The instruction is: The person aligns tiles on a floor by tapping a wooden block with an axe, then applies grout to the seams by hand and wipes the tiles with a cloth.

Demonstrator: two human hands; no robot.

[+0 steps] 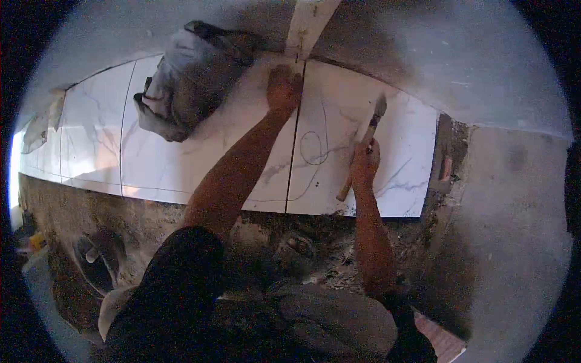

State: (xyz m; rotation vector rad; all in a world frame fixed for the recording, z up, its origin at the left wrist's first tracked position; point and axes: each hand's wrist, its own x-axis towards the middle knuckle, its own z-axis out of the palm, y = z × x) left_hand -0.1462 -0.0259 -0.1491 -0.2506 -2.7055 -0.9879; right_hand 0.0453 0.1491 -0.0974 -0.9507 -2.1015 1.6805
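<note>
My left hand (283, 91) lies on a white marble-patterned tile (242, 163), fingers stretched toward the wall, just left of the dark joint between two tiles. In my right hand (366, 162) is a hammer (373, 124) with a wooden handle, its dark head pointing away from me over the right-hand tile (405, 157). The handle's butt end sticks out below my fist. A thin string (325, 130) loops across the tiles between my hands.
A crumpled grey bag (193, 78) rests on the tiles at left. A wooden post (310, 27) meets their back edge near the joint. Rough, debris-strewn ground (327, 242) runs along the front edge, and a grey concrete surface (514, 199) lies at right.
</note>
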